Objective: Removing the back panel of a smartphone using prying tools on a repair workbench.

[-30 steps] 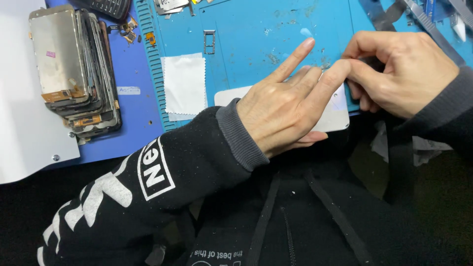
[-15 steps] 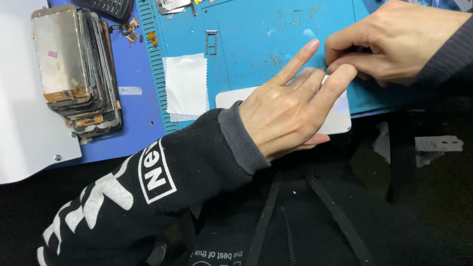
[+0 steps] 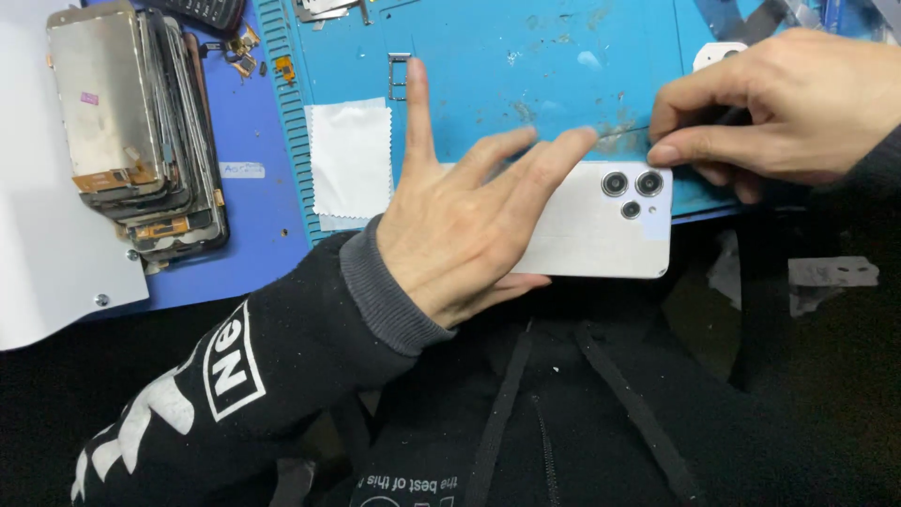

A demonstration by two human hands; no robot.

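Observation:
A white phone (image 3: 601,230) lies back up on the near edge of a blue work mat (image 3: 526,56), its three camera lenses (image 3: 631,188) at the right end. My left hand (image 3: 460,225) rests on the phone's left half with fingers spread and thumb at the near edge, holding it down; the index finger points up, away from the phone. My right hand (image 3: 788,103) hovers by the phone's top right corner, thumb and fingers pinched on a thin dark tool (image 3: 624,132) whose tip reaches the far edge near the lenses.
A white cloth square (image 3: 349,160) and a small metal tray frame (image 3: 399,75) lie on the mat left of my hand. A stack of old phone screens (image 3: 131,122) stands at far left beside a white sheet (image 3: 47,263). Paper scraps (image 3: 831,272) lie at right.
My right hand has drawn back to the upper right, uncovering the phone's camera end. My left fingers have spread, the index lifting off toward the mat.

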